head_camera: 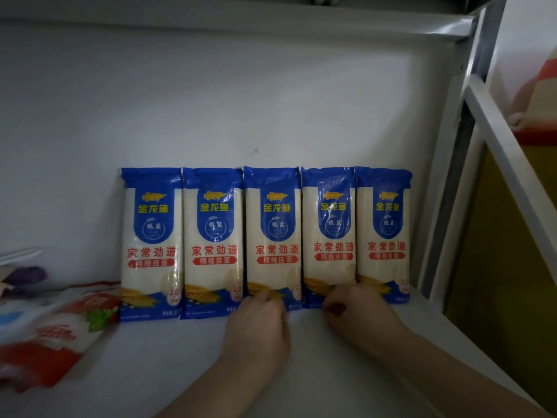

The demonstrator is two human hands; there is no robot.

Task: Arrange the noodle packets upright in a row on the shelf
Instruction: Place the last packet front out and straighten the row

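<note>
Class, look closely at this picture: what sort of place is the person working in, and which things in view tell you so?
Probably a shop or storeroom shelf. Five identical noodle packets stand upright, facing out in a row on a white metal shelf with an upright post, and other packaged goods lie to the left.

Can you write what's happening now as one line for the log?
noodle packets: five upright in row | left hand: at third packet's base | right hand: at fourth packet's base | shelf
</note>
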